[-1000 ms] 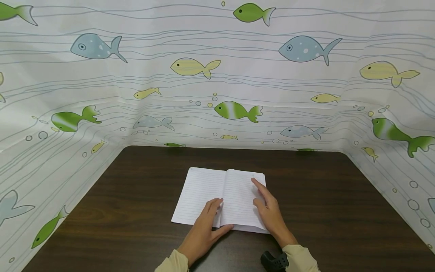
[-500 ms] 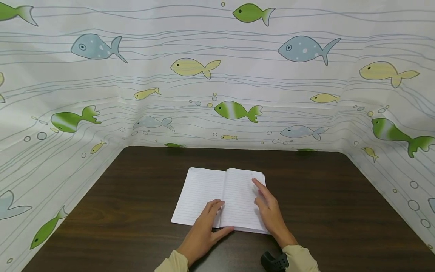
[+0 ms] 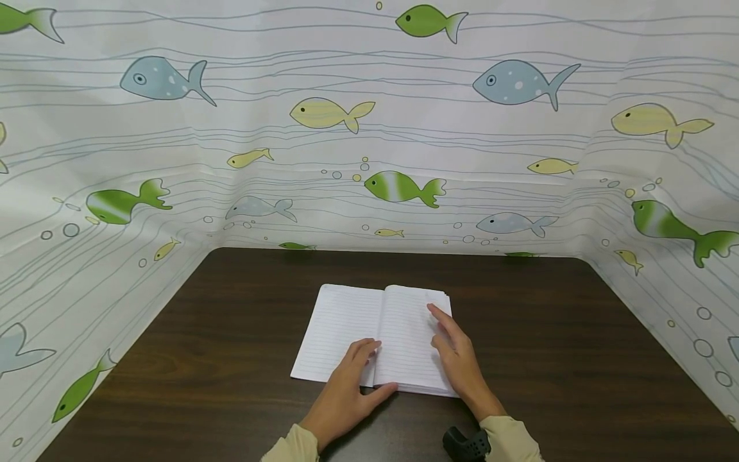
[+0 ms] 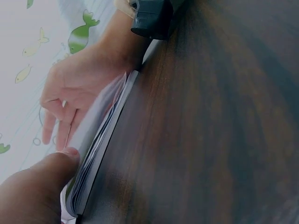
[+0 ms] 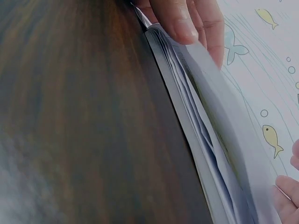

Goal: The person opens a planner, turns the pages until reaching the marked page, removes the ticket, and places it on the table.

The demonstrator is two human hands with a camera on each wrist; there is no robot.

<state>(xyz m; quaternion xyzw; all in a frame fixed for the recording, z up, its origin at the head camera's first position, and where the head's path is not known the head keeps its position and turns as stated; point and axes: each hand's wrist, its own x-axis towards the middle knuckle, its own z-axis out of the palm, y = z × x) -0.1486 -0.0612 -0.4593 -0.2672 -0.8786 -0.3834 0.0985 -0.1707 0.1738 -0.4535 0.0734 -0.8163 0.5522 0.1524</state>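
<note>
Nearest us, behind the fingers, are two pale sleeves (image 3: 510,439), with a black device (image 3: 464,444) at the right wrist. Ahead of the left sleeve, our left hand (image 3: 343,394) lies relaxed and clenches nothing: its fingers (image 3: 359,351) reach over the page fold, and its thumb (image 3: 380,394) seems to touch the near page edge. Our right hand (image 3: 462,362) is also loose and grasps nothing that we can see; its index finger points away across the right page (image 3: 407,333), though we cannot tell how firmly it presses.

The notebook (image 3: 340,314) is under and between the fingers, spread flat with ruled pages on either side of the fold. A second ago a shaded gap showed along the near edge of the right page; in the head view that gap has now narrowed, while both hands keep nearly the same places. We judge that the leaf is settling and the hands are steadying it, but the right wrist view shows the upper leaf bowed off the stack.

Beyond the fingertips, the dark tabletop (image 3: 231,333) runs back to a fish-printed sheet (image 3: 260,38).
</note>
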